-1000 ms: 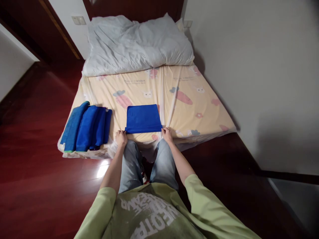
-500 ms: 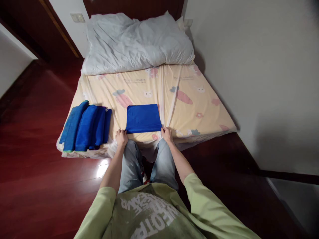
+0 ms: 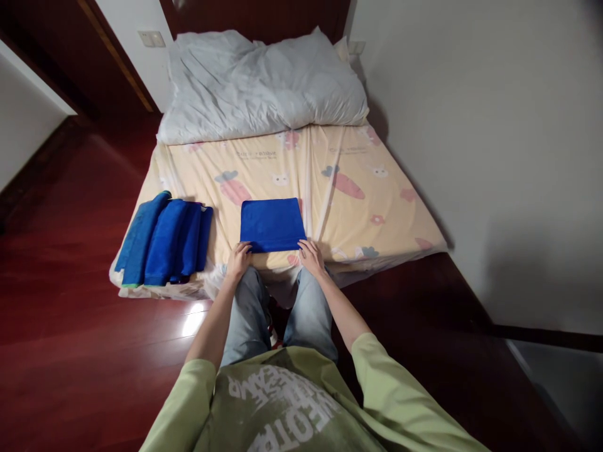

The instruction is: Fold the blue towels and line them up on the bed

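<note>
A blue towel (image 3: 273, 220) lies flat on the bed, with a narrow fold along its near edge. At the near left corner, my left hand (image 3: 239, 258) has its fingers closed on the folded edge. My right hand (image 3: 311, 256) grips that edge near the right corner, fingertips over the fold and thumb out of sight. To the left of my left hand, several rolled or folded blue towels (image 3: 162, 242) lie side by side near the bed's corner.
The bed (image 3: 391, 220) has a yellow sheet printed with carrots and rabbits under a clear cover. A bulky grey-white quilt (image 3: 264, 88) lies at its head. Walls stand to the right, and dark red floor (image 3: 70, 263) runs along the left.
Both hands have slid inward along the towel's near edge, and their fingers now lie more over the fold. The towel has barely moved.
</note>
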### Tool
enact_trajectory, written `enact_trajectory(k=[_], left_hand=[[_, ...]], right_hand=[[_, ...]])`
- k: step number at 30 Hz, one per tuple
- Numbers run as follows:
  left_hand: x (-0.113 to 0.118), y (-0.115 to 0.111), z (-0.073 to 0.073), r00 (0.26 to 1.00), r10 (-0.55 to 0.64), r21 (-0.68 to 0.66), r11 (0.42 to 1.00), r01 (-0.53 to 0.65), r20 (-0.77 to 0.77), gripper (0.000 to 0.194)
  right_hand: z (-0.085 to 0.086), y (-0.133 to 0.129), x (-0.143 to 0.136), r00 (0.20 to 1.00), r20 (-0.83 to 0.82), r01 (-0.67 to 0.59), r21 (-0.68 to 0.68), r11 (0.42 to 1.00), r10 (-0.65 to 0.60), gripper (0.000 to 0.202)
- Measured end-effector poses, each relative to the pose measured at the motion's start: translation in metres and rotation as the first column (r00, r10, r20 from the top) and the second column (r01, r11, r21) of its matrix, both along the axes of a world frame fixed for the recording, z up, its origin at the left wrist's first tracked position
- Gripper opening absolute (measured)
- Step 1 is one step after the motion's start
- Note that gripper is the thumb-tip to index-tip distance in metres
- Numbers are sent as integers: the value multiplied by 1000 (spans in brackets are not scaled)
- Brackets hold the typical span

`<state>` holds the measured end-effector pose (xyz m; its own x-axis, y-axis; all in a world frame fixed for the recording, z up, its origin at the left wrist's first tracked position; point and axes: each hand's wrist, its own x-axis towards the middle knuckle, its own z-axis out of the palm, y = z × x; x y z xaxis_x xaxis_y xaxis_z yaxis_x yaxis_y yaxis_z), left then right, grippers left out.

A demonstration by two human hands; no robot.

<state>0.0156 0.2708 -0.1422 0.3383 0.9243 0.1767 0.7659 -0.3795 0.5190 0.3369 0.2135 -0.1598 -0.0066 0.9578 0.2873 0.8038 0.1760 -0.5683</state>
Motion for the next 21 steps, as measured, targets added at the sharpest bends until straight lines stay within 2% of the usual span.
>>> enact_trajectory(k=[2,5,10,16,21], left_hand=[[1,5,-6,999,-46,-43,998,46,-2,39],[2,10,-13,998,-50,-116,992,46,-30,56],[3,16,-20,997,-50,-168,985,39,-63,73],[6,24,-26,992,-43,-149,988,25,-115,75],[4,23,-14,988,-71,-132,990,53,-138,65]], right_hand=[[-2,0,-2,997,21,-77,-17,997,77,44],[-9,5,-4,985,48,-161,-58,985,163,51],[-24,15,-3,979,67,-182,-115,976,191,61],[-29,26,-3,988,50,-139,-98,986,144,66],[-19,26,-3,995,27,-93,-111,989,96,67]])
